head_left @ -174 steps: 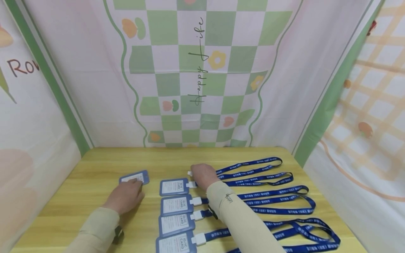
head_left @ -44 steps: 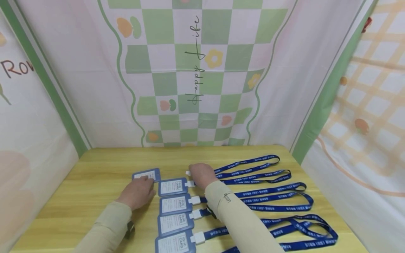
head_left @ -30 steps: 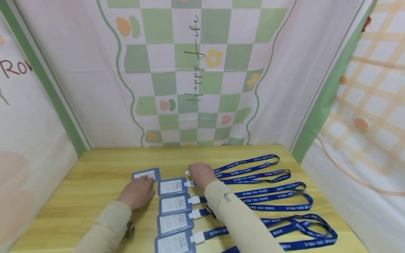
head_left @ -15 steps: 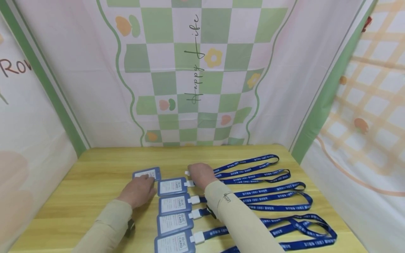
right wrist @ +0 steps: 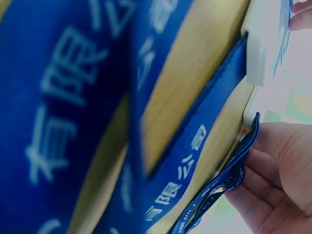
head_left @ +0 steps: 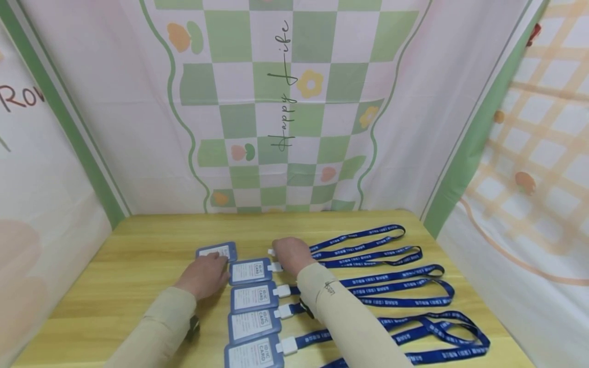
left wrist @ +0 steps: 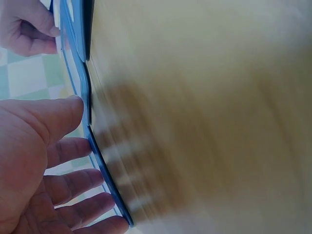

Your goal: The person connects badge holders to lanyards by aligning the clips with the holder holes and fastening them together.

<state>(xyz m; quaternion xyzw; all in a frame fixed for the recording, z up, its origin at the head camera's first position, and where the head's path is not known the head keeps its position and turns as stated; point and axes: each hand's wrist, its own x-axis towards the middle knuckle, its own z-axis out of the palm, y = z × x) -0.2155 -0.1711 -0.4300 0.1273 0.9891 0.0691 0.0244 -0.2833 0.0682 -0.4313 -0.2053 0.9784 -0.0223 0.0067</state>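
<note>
My left hand [head_left: 204, 274] lies over a loose blue-framed badge holder [head_left: 232, 250] at the far left of the row. In the left wrist view its fairly straight fingers [left wrist: 80, 184] touch the face of that holder [left wrist: 108, 176], which lies flat on the table. My right hand [head_left: 293, 255] grips the farthest blue lanyard [head_left: 356, 236] near its white clip [head_left: 271, 252], which pokes out past the fingers. The right wrist view shows this lanyard [right wrist: 233, 170] running between thumb and fingers. A gap separates the clip from the loose holder.
Several badge holders [head_left: 250, 296] with white clips [head_left: 289, 346] stand in a column in front, joined to blue lanyards [head_left: 432, 301] looping right. The wooden table [head_left: 106, 286] ends at a patterned curtain [head_left: 285, 153] behind; more cloth hangs at both sides.
My left hand has slid the loose badge holder rightward, closer to the right hand, and a little farther in the last half second. The right hand keeps its place on the lanyard.
</note>
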